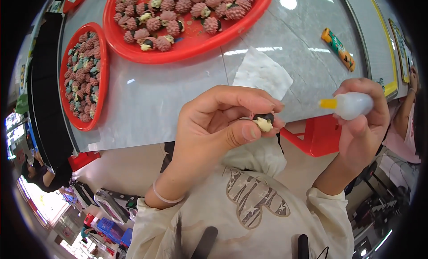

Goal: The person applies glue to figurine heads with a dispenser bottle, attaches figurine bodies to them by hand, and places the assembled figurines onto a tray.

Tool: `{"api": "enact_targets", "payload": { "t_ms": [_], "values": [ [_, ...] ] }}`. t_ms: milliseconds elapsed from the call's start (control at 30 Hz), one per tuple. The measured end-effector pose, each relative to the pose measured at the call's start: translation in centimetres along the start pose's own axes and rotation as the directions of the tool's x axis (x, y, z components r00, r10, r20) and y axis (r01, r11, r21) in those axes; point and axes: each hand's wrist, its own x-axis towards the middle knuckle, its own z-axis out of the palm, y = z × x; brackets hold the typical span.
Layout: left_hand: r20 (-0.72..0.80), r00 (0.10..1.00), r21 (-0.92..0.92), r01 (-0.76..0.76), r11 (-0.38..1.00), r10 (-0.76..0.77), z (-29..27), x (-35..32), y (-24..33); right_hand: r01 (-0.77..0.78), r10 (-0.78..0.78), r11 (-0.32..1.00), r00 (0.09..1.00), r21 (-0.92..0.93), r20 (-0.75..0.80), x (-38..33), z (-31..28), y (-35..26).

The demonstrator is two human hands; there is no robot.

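Near the table's front edge, my left hand (203, 125) pinches a small black and cream piece (264, 123) between thumb and fingers. A bit of pink shows behind it; the fingers hide the rest. Off to the right, my right hand (363, 136) grips a small whitish squeeze bottle (355, 104) with a yellow tip that points left, toward the piece. A gap separates the tip from the piece. Beyond my left hand a crumpled white tissue (263, 74) lies on the grey table (178, 87).
A large red tray (167, 57) at the far side holds many bumpy pink pieces with cream and black parts. Left of it, a smaller red tray (103, 76) holds similar pieces. A green and orange tube (339, 49) lies at the right. Below the table stands a red stool (323, 136).
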Motion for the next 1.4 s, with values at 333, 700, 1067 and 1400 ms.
{"api": "enact_targets", "payload": {
  "t_ms": [333, 700, 1067, 1400],
  "values": [
    [0.003, 1.000, 0.109, 0.004, 0.994, -0.004, -0.1, -0.2, -0.4, 0.185, -0.182, 0.982, 0.980, -0.039, 0.078, 0.3, -0.2, 0.2],
    [0.036, 0.999, 0.129, -0.040, 0.991, 0.036, 0.0, -0.2, -1.0, 0.496, -0.513, 0.730, 0.852, -0.470, 0.104, -2.2, -1.5, -0.7],
    [0.019, 1.000, 0.116, -0.018, 0.993, 0.016, -0.1, -0.2, -0.8, 0.380, -0.380, 0.878, 0.923, -0.292, 0.058, -1.7, -2.4, -0.9],
    [0.152, 0.988, 0.048, -0.047, 0.998, 0.039, -0.4, 0.3, -0.9, 0.282, -0.271, 0.959, 0.933, 0.012, -0.237, 0.3, -2.1, 2.0]
  ]
}}
